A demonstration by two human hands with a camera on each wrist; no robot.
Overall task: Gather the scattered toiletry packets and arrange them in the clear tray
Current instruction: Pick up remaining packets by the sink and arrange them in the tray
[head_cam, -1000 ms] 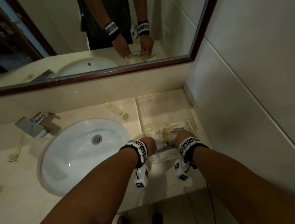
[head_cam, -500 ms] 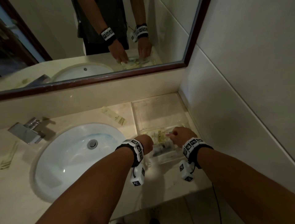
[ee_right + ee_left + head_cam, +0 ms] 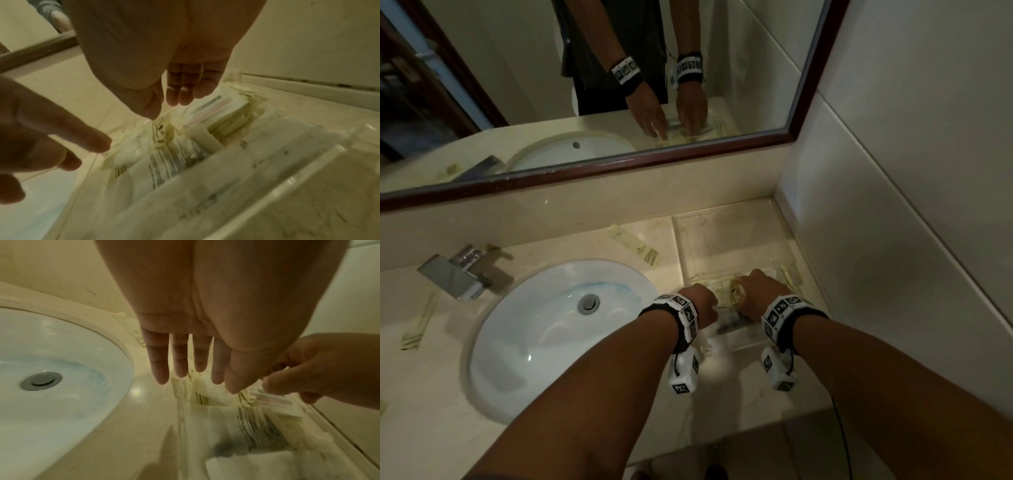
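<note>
Cream marble counter (image 3: 592, 442) runs beneath a dark-framed wall mirror (image 3: 804, 102) and carries an oval white sink basin (image 3: 534, 329) with a square chrome tap (image 3: 453, 277) at its back left. At the counter's right end, against the tiled wall, sits the clear plastic tray (image 3: 726, 236); pale yellow-and-white toiletry packets (image 3: 174, 155) are piled in its near part. The left hand (image 3: 185, 340) hovers over the tray's left edge, its fingers (image 3: 158, 366) straight and slightly spread, holding nothing. The right hand (image 3: 164, 78) reaches down over the pile with fingers loosely curled toward a flat packet with a pink stripe (image 3: 213, 110); whether it grips that packet cannot be told. One long cream sachet (image 3: 635, 248) lies on the counter between the basin and the back edge, just left of the tray, and another long sachet (image 3: 419, 323) lies near the counter's left edge.
</note>
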